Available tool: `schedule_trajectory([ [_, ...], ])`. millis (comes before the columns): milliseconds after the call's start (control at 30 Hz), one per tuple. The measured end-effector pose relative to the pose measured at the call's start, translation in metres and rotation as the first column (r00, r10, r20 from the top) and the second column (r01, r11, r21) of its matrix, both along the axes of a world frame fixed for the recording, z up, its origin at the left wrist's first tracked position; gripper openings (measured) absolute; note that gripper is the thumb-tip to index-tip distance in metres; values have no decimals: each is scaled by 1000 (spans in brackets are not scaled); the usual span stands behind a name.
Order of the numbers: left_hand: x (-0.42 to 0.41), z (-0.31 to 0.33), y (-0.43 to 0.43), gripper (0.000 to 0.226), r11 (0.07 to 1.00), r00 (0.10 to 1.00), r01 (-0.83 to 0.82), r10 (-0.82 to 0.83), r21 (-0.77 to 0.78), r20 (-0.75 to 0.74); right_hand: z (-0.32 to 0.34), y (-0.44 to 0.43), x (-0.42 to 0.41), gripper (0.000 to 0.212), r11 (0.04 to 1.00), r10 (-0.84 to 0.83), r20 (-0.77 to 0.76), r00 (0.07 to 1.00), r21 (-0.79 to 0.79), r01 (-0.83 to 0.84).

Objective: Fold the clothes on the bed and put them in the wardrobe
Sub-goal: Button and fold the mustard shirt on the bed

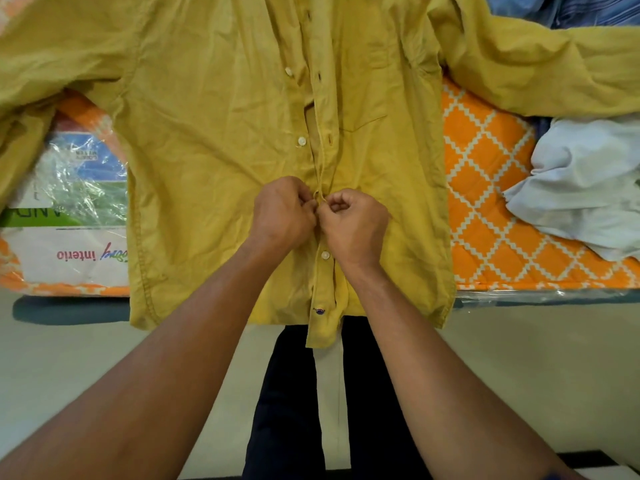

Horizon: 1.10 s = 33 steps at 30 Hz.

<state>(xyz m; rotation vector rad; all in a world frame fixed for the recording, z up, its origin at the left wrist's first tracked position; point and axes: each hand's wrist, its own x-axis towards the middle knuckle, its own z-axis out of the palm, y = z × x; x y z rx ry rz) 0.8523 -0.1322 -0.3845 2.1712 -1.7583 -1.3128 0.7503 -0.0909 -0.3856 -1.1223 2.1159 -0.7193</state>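
Orange-and-white patterned bed (485, 202) fills the upper half of the view, its near edge meeting pale floor (519, 358). The yellow shirt (214, 133) lies spread flat across it, front side up, sleeves thrown out toward 10 and 2 o'clock. Its hem droops over the edge toward the person, a layout that probably keeps the placket straight for buttoning ahead of folding. At 3 o'clock sits a crumpled pale garment (581, 181), and at 1 o'clock more blue clothes (561, 8) are cut off by the frame. Plastic wrapping (76, 181) covers the mattress at 9 o'clock. At centre, left hand (282, 213) and right hand (353, 223) meet, each grip curled tight and pinching the placket edges. The button they work is hidden behind the fingertips. The collar is out of frame, and no wardrobe shows.
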Motion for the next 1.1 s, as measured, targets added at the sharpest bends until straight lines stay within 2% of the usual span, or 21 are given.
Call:
schedule_trajectory([
  [100, 9, 4, -7, 7, 998, 997, -8, 12, 55, -74, 1, -1, 0, 15, 999, 46, 14, 999, -6, -46],
  [267, 20, 12, -16, 14, 980, 966, -29, 77, 196, -245, -1, -3, -3, 14, 997, -23, 188, 982, 75, 9],
  [433, 17, 12, -16, 13, 980, 966, -39, 86, 194, -244, -2, 2, -2, 2, 993, -110, 300, 948, 84, 88],
  [667, 18, 7, -13, 15, 987, 966, -36, 75, 159, -246, 0, 0, 4, 8, 936, -351, 461, 815, 193, 294],
  [800, 18, 7, -14, 16, 987, 966, -33, 73, 160, -250, -2, 0, 3, 13, 945, -327, 478, 815, 185, 271],
  [900, 18, 7, -14, 14, 987, 967, -33, 71, 156, -246, -3, 2, 2, 4, 948, -318, 501, 805, 184, 260],
  [1100, 20, 6, -12, 14, 986, 957, -49, 92, 159, -274, -4, 0, -10, 8, 936, -352, 637, 685, 263, 236],
])
